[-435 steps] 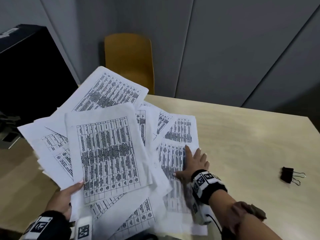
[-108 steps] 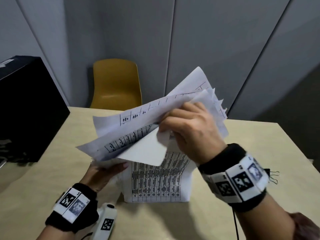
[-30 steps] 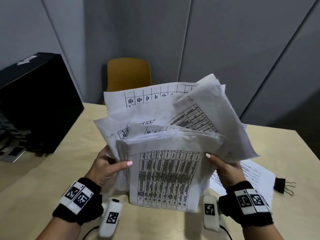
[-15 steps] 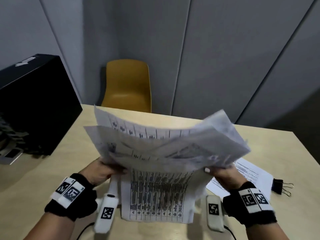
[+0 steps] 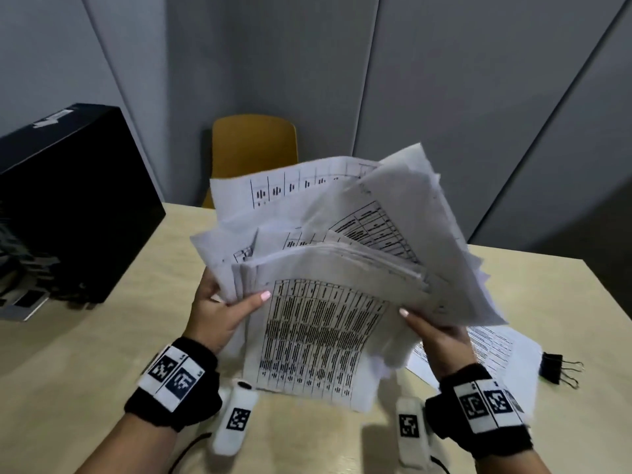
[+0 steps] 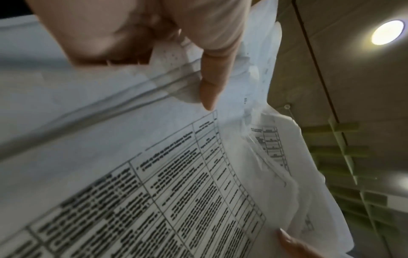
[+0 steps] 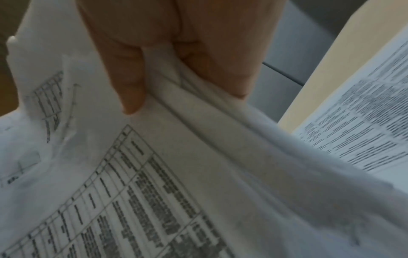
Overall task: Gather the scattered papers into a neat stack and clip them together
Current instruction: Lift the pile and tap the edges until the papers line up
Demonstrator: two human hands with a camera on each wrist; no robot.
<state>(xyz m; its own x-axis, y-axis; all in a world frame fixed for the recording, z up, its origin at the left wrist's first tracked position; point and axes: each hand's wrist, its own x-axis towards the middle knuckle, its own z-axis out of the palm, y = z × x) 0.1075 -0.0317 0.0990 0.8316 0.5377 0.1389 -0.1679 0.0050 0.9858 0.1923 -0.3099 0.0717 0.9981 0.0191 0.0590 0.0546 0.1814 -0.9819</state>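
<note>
A loose bundle of printed papers (image 5: pixel 328 268) stands on its lower edge on the table, its sheets fanned and uneven at the top. My left hand (image 5: pixel 219 313) grips the bundle's left side, thumb on the front sheet. My right hand (image 5: pixel 434 333) grips its right side, thumb in front. In the left wrist view the papers (image 6: pixel 154 174) fill the frame under my left hand (image 6: pixel 187 57); in the right wrist view my right hand (image 7: pixel 176 66) pinches the sheets (image 7: pixel 176 174). One more printed sheet (image 5: pixel 492 354) lies flat on the table at the right. A black binder clip (image 5: pixel 555 367) sits beyond it.
The light wooden table (image 5: pixel 102 354) runs to an edge at the right. A black box (image 5: pixel 68 206) stands at the table's left. A yellow chair (image 5: pixel 254 145) is behind the table against grey wall panels.
The bundle, tipped forward and flattened half a second ago, is raised upright again between both hands. The loose sheet and the clip have stayed where they were.
</note>
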